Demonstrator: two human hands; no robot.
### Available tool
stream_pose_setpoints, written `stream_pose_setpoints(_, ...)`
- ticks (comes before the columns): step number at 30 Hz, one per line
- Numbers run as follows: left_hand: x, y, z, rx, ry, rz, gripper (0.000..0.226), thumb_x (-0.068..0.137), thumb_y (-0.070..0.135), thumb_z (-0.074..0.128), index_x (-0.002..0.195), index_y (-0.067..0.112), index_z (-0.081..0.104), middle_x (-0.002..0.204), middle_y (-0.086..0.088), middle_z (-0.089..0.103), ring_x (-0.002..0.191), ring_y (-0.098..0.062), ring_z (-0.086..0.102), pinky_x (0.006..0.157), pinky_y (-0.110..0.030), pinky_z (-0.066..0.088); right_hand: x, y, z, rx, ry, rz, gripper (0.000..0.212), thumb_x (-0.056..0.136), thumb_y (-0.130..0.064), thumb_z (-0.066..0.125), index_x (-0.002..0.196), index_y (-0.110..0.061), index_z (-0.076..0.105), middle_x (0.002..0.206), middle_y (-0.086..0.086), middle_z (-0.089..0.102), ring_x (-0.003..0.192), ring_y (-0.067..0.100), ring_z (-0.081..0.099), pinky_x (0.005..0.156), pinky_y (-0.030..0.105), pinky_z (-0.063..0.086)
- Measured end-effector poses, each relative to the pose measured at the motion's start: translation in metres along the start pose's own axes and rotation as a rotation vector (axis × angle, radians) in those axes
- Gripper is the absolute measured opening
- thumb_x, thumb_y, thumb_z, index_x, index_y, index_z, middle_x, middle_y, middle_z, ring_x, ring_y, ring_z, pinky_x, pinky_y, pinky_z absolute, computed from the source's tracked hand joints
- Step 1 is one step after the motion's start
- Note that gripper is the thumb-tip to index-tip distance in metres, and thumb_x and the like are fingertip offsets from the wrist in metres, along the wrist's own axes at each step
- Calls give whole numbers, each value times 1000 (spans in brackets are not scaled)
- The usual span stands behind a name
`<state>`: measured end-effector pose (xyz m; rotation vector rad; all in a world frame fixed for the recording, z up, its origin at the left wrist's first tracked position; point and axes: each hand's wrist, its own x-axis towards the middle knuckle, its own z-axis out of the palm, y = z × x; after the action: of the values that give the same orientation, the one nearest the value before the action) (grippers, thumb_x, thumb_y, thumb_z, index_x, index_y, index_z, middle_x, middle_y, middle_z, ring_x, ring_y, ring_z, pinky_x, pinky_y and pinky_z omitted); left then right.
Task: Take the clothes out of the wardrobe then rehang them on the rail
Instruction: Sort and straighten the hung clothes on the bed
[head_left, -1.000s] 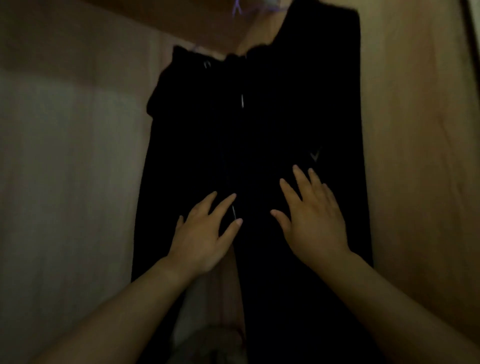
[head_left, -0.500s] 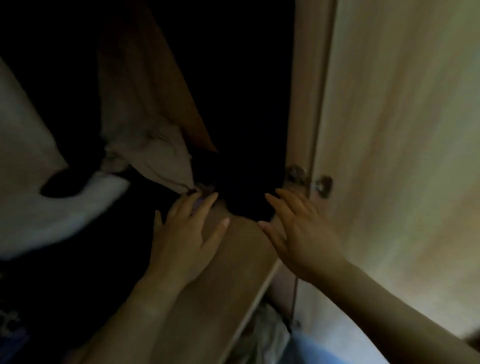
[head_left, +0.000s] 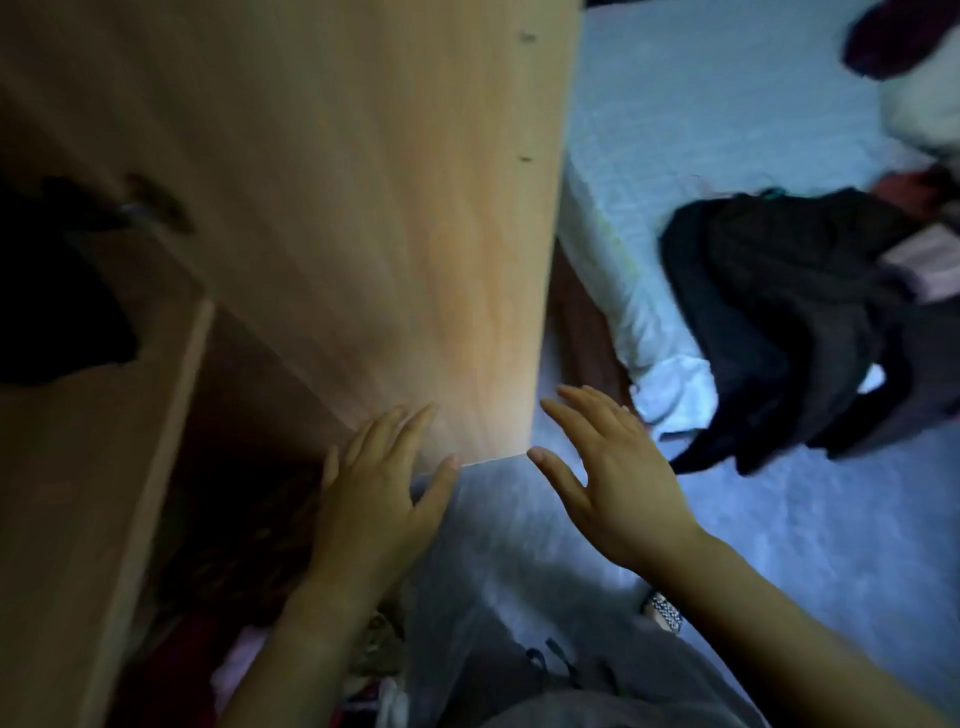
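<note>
My left hand (head_left: 379, 499) and my right hand (head_left: 608, 478) are both stretched out in front of me with straight, spread fingers, holding nothing. They hover near the lower corner of the open wooden wardrobe door (head_left: 374, 218). A pile of dark clothes (head_left: 779, 322) lies on the bed (head_left: 675, 130) to the right, well beyond my right hand. At the left edge a dark garment (head_left: 52, 312) shows inside the wardrobe. The rail is out of view.
A wooden wardrobe shelf (head_left: 104, 441) runs down the left side, with mixed clothing (head_left: 291, 670) in the dim space below it. Pale blue floor (head_left: 805, 545) spreads between the wardrobe and the bed. More clothes (head_left: 914, 78) sit at the top right of the bed.
The view has swung right and down, from the black garment hanging inside the wardrobe to the door, floor and bed. Both hands stayed open and left the garment.
</note>
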<state>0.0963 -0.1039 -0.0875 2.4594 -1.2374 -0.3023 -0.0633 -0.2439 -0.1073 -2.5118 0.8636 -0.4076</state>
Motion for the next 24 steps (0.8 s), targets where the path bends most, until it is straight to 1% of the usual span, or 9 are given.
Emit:
stream_pose_setpoints(3,36,59,33,19,-54,149,67,81,60,27,134,26,48,137,-2,50,126,-25,44,104,-43,28,-21,67,-30,-30,62,152,60,91,-58,30,127,-16,55,134,5,53,127,27,46,102,48,40)
stream_pose_setpoints(6,71,128,75,-16,-119,261,67,82,63,27,135,26,47,135,-3,52,124,-26,47,103,-48,36,-40,132,-64,-46,138,269,62,89,-58,32,126,-15,57,133,6,54,126,28,47,100,49,41)
stream_pose_setpoints(9,103,221,134,-69,-176,401,62,84,61,31,133,27,48,133,-1,53,122,-23,49,95,-52,42,-56,216,-109,-51,179,393,62,89,-56,32,128,-15,56,136,4,52,128,27,44,103,47,38)
stream_pose_setpoints(12,130,315,192,-102,-231,492,63,84,61,30,133,27,49,132,0,54,123,-22,49,96,-54,41,-63,299,-155,-141,205,435,60,90,-54,33,127,-13,57,133,8,53,125,30,48,101,46,41)
stream_pose_setpoints(14,149,371,226,-99,-280,543,65,84,62,26,135,27,46,134,0,52,125,-22,47,97,-55,39,-64,348,-185,-168,211,454,61,90,-54,33,126,-11,57,132,10,54,124,31,48,99,50,43)
stream_pose_setpoints(17,183,438,256,-90,-317,562,67,84,64,22,136,28,43,136,3,50,128,-19,44,100,-56,37,-52,406,-224,-185,227,465,59,89,-52,35,123,-9,58,130,11,55,122,32,50,95,53,45)
stream_pose_setpoints(19,209,468,269,-68,-312,553,64,85,63,22,137,29,42,136,4,49,128,-17,43,102,-55,36,-34,442,-240,-178,219,464,58,89,-52,36,123,-10,59,129,11,56,121,32,51,95,53,45)
stream_pose_setpoints(24,290,494,301,-11,-279,477,68,84,63,19,136,27,44,135,4,50,125,-17,46,102,-51,37,51,530,-247,-124,141,364,61,90,-54,35,126,-10,57,131,11,54,122,31,50,97,51,44)
